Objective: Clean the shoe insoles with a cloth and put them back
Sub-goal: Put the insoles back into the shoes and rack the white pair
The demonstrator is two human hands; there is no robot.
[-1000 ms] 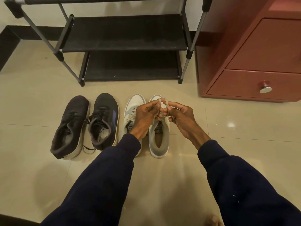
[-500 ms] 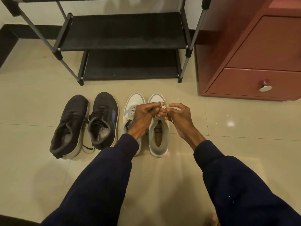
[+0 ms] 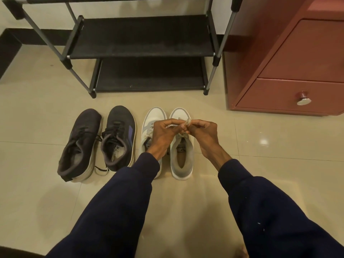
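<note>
Single wide-angle view from the person's head, tipped forward and down.
It faces the floor (image 3: 55,192) close below, the pair of white shoes (image 3: 181,170) near mid-frame, the shoe rack (image 3: 141,36) and red cabinet (image 3: 307,53) along the top.

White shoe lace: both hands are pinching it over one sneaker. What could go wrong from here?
1. The left hand and right hand both pinch the lace above the white shoe; a hard pull might lift or tip it into its partner.
2. Its insole sits deep inside; lacing that stays tight could make it hard to pull out.
3. No cloth shows in this view, so wiping may stall.
</note>
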